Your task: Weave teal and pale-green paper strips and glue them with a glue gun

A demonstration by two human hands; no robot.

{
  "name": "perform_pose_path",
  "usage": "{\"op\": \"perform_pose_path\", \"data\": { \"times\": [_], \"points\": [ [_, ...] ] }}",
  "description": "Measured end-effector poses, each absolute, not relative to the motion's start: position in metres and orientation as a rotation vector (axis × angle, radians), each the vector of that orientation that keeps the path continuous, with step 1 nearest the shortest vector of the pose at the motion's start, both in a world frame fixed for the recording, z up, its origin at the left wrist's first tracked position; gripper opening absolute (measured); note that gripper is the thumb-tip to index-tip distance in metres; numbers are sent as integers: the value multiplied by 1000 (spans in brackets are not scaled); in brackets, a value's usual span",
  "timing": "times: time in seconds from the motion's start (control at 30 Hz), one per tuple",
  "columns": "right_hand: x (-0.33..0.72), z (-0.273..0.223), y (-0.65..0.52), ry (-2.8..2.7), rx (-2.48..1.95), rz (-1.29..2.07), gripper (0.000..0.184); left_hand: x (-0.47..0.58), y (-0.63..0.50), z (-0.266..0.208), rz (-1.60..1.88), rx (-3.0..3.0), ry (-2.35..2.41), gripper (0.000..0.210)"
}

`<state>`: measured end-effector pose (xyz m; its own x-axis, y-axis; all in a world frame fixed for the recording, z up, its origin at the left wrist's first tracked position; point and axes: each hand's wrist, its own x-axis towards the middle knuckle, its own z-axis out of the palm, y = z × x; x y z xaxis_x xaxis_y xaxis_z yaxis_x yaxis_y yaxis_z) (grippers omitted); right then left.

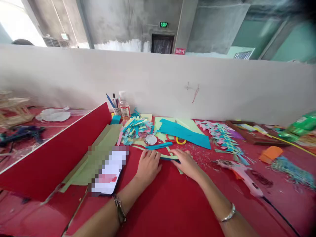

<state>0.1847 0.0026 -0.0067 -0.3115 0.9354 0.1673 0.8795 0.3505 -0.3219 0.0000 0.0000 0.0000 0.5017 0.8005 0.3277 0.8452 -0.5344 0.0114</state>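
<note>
Resting on the red tabletop (pixel 177 204) to the right of the phone (pixel 108 188), your two hands sit near each other with a short gap between them. In that gap shows a narrow green and blue paper strip (pixel 169 157). Your left hand (pixel 148 164), the nearer one to the phone, lies palm down at the strip's left part, fingers loosely bent and close together; you cannot tell whether it grips anything underneath. Your right hand (pixel 185 163), farther right of the phone, reaches the strip's other part, its thumb and forefinger spread a little around it; how firmly they hold is unclear. Beyond your hands, up and right of the phone, lie a blue paper sheet (pixel 189 134) and yellow-handled scissors (pixel 181 142). A pink glue gun (pixel 244 177) lies far right of the phone.
</note>
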Motion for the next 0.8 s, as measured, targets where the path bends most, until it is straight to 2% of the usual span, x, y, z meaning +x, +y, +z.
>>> {"op": "perform_pose_path", "data": {
  "times": [0.13,0.3,0.5,0.67,0.8],
  "points": [
    [183,0,1,-2265,-1629,91,28,-2,0,-3,-473,-2616,-1435,23],
    [183,-5,-1,-2271,-1608,-89,31,-6,5,-6,-538,-2602,-1491,31],
    [180,-9,-3,-2338,-1500,-158,35,-9,8,-7,-489,-2678,-1496,16],
    [176,-4,-5,-2318,-1491,-250,21,-7,8,-7,-507,-2694,-1479,9],
    [176,-2,-6,-2327,-1463,-280,14,-7,7,-7,-668,-2742,-1545,9]
  ]
}}
